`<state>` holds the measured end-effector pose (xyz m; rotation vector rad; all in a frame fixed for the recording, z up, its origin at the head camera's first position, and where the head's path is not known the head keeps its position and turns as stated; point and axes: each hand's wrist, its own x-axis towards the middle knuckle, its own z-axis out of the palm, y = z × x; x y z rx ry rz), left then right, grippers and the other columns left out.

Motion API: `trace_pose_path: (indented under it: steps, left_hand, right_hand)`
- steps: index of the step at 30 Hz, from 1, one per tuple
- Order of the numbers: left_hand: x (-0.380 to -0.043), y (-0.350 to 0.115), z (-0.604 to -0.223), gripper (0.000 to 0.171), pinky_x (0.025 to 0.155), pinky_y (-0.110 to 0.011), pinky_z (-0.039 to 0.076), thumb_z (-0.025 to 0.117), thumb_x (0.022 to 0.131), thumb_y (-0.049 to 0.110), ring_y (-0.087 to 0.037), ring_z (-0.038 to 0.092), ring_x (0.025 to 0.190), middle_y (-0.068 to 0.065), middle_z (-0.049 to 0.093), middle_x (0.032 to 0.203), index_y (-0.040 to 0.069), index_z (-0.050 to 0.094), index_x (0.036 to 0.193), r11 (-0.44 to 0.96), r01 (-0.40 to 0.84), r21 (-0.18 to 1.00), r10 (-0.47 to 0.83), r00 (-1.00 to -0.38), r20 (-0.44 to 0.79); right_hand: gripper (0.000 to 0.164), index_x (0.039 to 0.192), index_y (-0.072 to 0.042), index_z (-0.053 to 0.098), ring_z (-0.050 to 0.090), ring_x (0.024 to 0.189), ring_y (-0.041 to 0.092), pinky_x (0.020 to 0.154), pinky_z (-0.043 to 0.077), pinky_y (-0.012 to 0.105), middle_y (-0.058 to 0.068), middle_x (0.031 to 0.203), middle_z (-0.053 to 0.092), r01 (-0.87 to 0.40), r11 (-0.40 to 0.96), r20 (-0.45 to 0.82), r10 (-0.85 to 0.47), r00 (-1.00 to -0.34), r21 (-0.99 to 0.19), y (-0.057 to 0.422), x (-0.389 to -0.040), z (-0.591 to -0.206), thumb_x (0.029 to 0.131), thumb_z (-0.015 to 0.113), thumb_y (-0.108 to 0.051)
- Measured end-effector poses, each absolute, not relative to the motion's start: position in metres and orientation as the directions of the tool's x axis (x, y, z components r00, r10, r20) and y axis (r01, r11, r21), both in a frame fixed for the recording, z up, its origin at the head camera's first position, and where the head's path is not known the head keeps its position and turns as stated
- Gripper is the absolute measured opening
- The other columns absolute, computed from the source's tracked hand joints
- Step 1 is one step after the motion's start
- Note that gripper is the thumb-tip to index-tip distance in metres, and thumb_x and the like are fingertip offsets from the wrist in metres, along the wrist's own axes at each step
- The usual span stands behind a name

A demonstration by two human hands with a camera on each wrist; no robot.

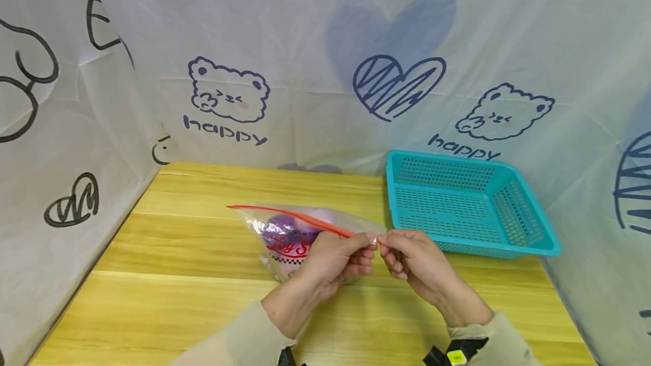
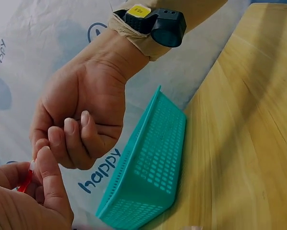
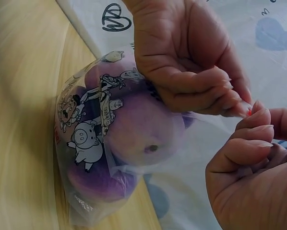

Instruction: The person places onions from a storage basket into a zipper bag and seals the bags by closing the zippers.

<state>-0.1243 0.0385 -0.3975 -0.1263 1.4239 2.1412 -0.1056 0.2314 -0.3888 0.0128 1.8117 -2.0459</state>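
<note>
A clear zip bag (image 1: 254, 225) with a red zip strip (image 1: 285, 211) stands on the table, bulging with round purple-and-pale fruit-like items (image 3: 146, 132). Cartoon figures are printed on the side seen in the right wrist view; red lettering shows in the head view. My left hand (image 1: 333, 258) pinches the strip near its right end, thumb on top. Right beside it, my right hand (image 1: 419, 258) pinches the strip's very end, where a small whitish piece (image 2: 32, 165) shows. The fingertips of both hands nearly meet. My left hand hides part of the bag.
A turquoise perforated basket (image 1: 470, 244) stands at the table's back right, just beyond my right hand. The wood-grain table (image 1: 178, 298) meets a white printed cloth (image 1: 300, 72) at the back and sides.
</note>
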Motion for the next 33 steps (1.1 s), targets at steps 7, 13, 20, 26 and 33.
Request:
trace_pose_path:
  steps: [7, 13, 20, 26, 33]
  left_hand:
    - [-0.128, 0.027, -0.396, 0.028, 0.062, -0.021, 0.06, 0.069, 0.1, 0.017, -0.006, 0.069, 0.061, -0.002, 0.071, 0.073, -0.01, 0.075, 0.103, -0.246, -0.456, 0.855, 0.39, -0.854, -0.343]
    - [-0.131, 0.024, -0.395, 0.029, 0.065, -0.022, 0.06, 0.067, 0.102, 0.019, -0.008, 0.071, 0.063, -0.004, 0.072, 0.077, -0.009, 0.074, 0.104, -0.204, -0.466, 0.861, 0.422, -0.836, -0.352]
    - [-0.138, 0.027, -0.391, 0.024, 0.069, -0.023, 0.062, 0.064, 0.103, 0.016, -0.01, 0.073, 0.068, -0.005, 0.073, 0.082, -0.006, 0.074, 0.102, -0.209, -0.521, 0.828, 0.471, -0.796, -0.381]
    - [-0.142, 0.028, -0.393, 0.022, 0.068, -0.023, 0.061, 0.066, 0.102, 0.015, -0.009, 0.072, 0.066, -0.005, 0.074, 0.081, -0.005, 0.074, 0.1, -0.204, -0.532, 0.822, 0.498, -0.779, -0.381]
    - [-0.143, 0.026, -0.393, 0.021, 0.065, -0.022, 0.061, 0.066, 0.102, 0.015, -0.008, 0.071, 0.063, -0.005, 0.073, 0.077, -0.004, 0.075, 0.097, -0.219, -0.536, 0.815, 0.496, -0.781, -0.38]
  right_hand:
    - [0.029, 0.078, -0.014, 0.065, 0.045, 0.056, 0.007, 0.052, 0.037, 0.02, -0.005, 0.068, 0.058, 0.299, -0.044, -0.281, -0.239, -0.93, -0.953, 0.231, -0.107, -0.387, 0.106, 0.057, -0.02]
    - [0.016, 0.095, -0.008, 0.069, 0.06, 0.07, 0.011, 0.058, 0.053, 0.024, -0.001, 0.082, 0.066, 0.308, 0.025, -0.307, -0.168, -0.937, -0.951, 0.226, -0.108, -0.385, 0.104, 0.063, -0.02]
    - [0.019, 0.096, -0.007, 0.072, 0.066, 0.066, 0.009, 0.063, 0.06, 0.025, -0.001, 0.079, 0.07, 0.344, -0.082, -0.322, -0.207, -0.924, -0.935, 0.228, -0.111, -0.383, 0.106, 0.06, -0.017]
    - [0.023, 0.092, -0.008, 0.07, 0.072, 0.064, 0.01, 0.069, 0.064, 0.032, 0.001, 0.076, 0.073, 0.39, -0.181, -0.328, -0.296, -0.897, -0.903, 0.232, -0.112, -0.383, 0.108, 0.057, -0.018]
    - [0.026, 0.087, -0.009, 0.068, 0.069, 0.059, 0.008, 0.064, 0.063, 0.03, -0.001, 0.072, 0.071, 0.398, -0.213, -0.33, -0.294, -0.897, -0.892, 0.231, -0.112, -0.382, 0.109, 0.056, -0.018]
